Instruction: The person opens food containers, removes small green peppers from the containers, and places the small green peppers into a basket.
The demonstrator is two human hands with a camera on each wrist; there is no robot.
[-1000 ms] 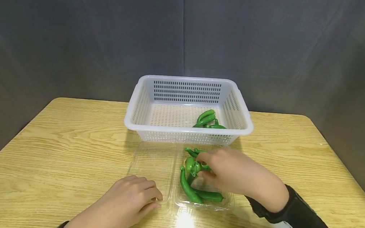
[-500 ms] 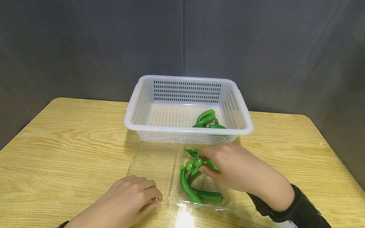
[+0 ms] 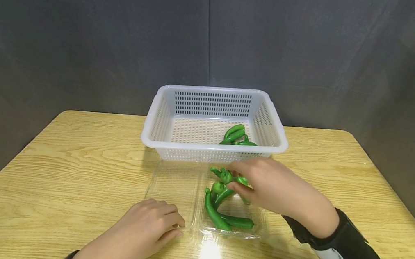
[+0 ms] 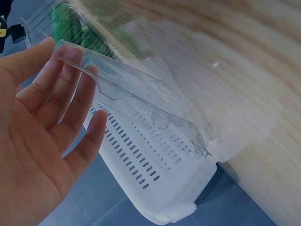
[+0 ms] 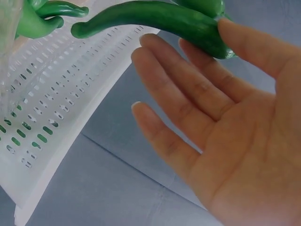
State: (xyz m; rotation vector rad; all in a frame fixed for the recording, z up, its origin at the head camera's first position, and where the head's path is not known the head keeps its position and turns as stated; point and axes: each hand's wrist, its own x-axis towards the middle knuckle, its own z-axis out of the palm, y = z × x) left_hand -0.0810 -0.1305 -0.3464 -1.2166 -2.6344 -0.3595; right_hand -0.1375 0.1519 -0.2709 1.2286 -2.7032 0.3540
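Note:
In the head view my right hand [image 3: 266, 182] pinches a green chili pepper [image 5: 155, 16] by one end, between thumb and fingertips, above the filled half of a clear plastic clamshell box [image 3: 231, 233]. Several green peppers lie in that half, among them a long curved pepper [image 3: 212, 212] and a straight one [image 3: 239, 222] along the near side. My left hand [image 3: 147, 227] stays at the near edge of the box's flat, see-through lid [image 3: 176, 184]. In the left wrist view, its thumb and fingertips hold the lid's edge.
A white perforated basket [image 3: 213, 148] stands just behind the box, with several green peppers [image 3: 233, 135] in its right part. Everything stands on a wood-grain table [image 3: 71, 167]. A dark grey curtain [image 3: 126, 36] hangs behind.
My right hand has moved slightly back toward the basket, shifting peppers in the box's far part. The left hand, lid and basket stay where they were.

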